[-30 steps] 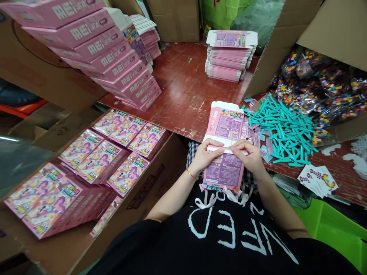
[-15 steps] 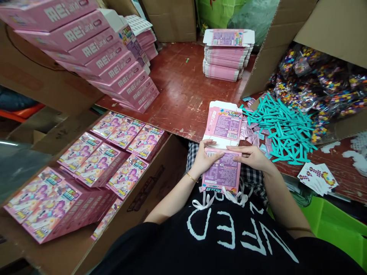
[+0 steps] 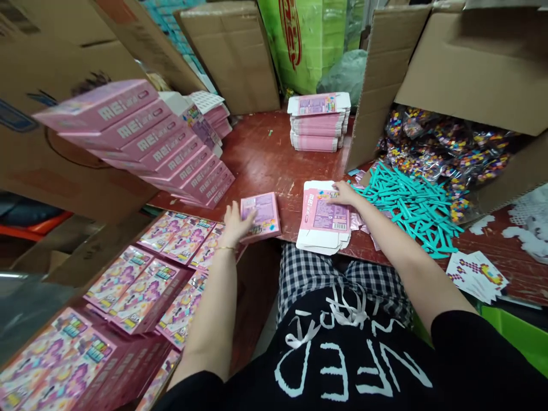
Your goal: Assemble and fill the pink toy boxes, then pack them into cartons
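Note:
My left hand (image 3: 234, 221) grips the left edge of a closed pink box (image 3: 262, 215) that lies at the front edge of the red table (image 3: 265, 162). My right hand (image 3: 343, 194) rests with fingers curled on the far right corner of a small pile of flat pink box blanks (image 3: 323, 220) straight ahead. Just right of that hand lies a heap of teal plastic strips (image 3: 411, 202).
A leaning stack of pink boxes (image 3: 162, 148) stands at the left. Finished boxes fill a cardboard carton (image 3: 141, 268) at lower left. A taller stack of flat blanks (image 3: 317, 123) sits at the back. A large carton of bagged coloured beads (image 3: 454, 148) stands at right. Printed cards (image 3: 475, 274) lie nearby.
The box I held in both hands over my lap now lies on the table under my left hand. My right hand has moved out to the pile of blanks. The view has tilted up.

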The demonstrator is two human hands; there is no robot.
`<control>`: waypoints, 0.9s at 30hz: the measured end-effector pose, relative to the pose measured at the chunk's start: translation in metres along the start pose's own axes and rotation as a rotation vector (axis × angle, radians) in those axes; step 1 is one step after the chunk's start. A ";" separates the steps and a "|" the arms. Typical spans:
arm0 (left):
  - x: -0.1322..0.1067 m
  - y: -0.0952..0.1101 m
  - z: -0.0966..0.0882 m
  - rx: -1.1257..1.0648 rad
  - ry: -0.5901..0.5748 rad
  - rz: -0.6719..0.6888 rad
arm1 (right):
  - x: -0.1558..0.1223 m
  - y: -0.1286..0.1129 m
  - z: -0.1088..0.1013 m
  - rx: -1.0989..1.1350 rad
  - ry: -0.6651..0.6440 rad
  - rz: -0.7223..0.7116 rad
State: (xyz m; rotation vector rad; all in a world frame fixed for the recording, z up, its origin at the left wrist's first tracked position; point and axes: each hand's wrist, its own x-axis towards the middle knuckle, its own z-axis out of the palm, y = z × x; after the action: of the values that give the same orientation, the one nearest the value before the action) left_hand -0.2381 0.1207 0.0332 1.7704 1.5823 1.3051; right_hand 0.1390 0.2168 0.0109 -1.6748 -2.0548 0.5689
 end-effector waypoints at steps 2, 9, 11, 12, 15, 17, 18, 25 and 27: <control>-0.014 0.005 0.035 0.077 0.006 0.017 | 0.012 -0.003 0.001 -0.110 -0.073 0.000; -0.089 0.054 0.143 0.363 -0.317 0.163 | -0.010 -0.022 -0.033 0.128 -0.065 -0.077; -0.091 0.076 0.137 0.305 -0.163 0.203 | -0.047 -0.039 -0.054 0.375 0.013 -0.201; -0.092 0.087 0.130 0.258 -0.114 0.230 | -0.069 -0.049 -0.064 0.481 0.022 -0.262; -0.099 0.120 0.109 0.054 -0.206 0.280 | -0.140 -0.076 -0.084 0.515 0.121 -0.442; -0.110 0.135 0.103 -0.098 -0.306 0.255 | -0.177 -0.084 -0.083 0.387 0.307 -0.558; -0.118 0.138 0.101 -0.173 -0.324 0.219 | -0.190 -0.083 -0.078 0.309 0.457 -0.583; -0.158 0.118 0.112 -0.605 -0.505 -0.147 | -0.218 -0.033 0.003 0.547 0.748 -0.108; -0.157 0.113 0.123 -0.649 -0.472 -0.121 | -0.220 -0.018 0.018 0.799 0.558 -0.004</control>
State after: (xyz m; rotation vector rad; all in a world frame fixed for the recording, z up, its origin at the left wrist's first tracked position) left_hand -0.0602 -0.0223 0.0121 1.3995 0.8594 1.0698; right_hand 0.1538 -0.0031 -0.0088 -1.1611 -1.1955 0.6973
